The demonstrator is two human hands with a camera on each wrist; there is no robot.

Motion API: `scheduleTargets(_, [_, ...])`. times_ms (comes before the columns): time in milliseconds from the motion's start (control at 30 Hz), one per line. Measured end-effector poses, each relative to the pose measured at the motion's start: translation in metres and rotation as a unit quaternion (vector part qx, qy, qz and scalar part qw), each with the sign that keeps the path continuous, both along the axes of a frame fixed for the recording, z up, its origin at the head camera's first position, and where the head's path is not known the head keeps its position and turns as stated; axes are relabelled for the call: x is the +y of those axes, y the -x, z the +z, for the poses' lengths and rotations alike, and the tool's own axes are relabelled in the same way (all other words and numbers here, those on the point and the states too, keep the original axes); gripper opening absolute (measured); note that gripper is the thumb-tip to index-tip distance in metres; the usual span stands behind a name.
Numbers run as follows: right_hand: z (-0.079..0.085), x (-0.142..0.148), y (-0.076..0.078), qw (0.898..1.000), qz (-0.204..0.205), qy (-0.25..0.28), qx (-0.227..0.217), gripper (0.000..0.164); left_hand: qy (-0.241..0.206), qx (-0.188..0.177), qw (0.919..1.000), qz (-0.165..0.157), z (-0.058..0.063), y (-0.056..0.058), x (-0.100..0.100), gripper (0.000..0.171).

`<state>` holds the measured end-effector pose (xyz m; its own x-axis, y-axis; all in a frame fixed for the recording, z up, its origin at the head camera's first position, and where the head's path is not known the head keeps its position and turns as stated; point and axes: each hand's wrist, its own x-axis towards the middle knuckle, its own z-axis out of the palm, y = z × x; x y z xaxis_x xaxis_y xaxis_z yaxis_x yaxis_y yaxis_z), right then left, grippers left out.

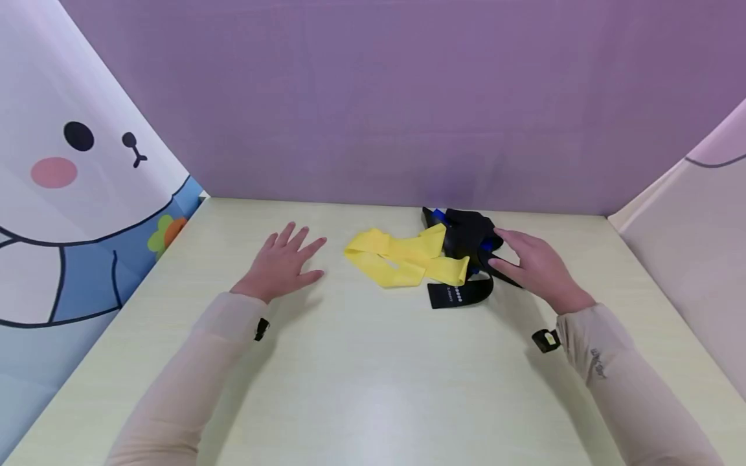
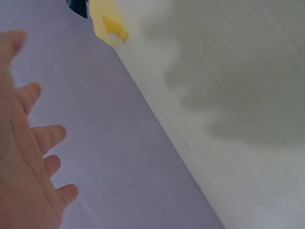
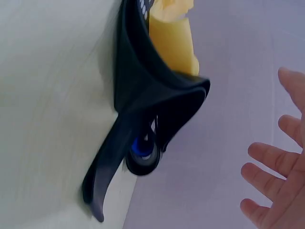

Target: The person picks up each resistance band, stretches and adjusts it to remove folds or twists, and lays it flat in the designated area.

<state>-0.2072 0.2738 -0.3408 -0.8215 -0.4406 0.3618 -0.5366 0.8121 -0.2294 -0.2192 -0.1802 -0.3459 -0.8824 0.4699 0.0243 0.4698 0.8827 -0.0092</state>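
Yellow band (image 1: 410, 251); crumpled black straps (image 1: 467, 234)

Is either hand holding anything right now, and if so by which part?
Nothing is held: the left hand is empty, and the right hand hovers near the black bands.

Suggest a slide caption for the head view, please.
Left hand and right hand flank a flat, looped yellow band and a heap of black straps on a pale table.

Left grip (image 2: 24, 160) apart from yellow band (image 2: 100, 18)
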Motion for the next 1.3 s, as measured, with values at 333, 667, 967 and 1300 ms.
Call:
scheduleTargets(333, [0.002,-0.021,0.004,0.998,-0.05,0.009,-0.03,0.047,-0.009,-0.011,0.9999,-0.001,0.004,0.007,0.029,0.061])
scheduleTargets(667, [-0.009,-0.046,0.007,0.995,-0.074,0.042,-0.051,0.027,-0.009,-0.015,0.9998,0.011,-0.012,0.019,0.051,0.046])
scheduleTargets(967, [-0.018,-0.073,0.006,0.993,-0.073,0.034,-0.082,0.029,-0.059,-0.031,0.9976,0.016,-0.017,0.03,0.062,0.036])
scheduleTargets(1300, [-0.018,-0.104,0.009,0.987,-0.084,-0.046,-0.129,0.037,-0.059,-0.151,0.9857,0.048,-0.018,0.035,0.066,0.047])
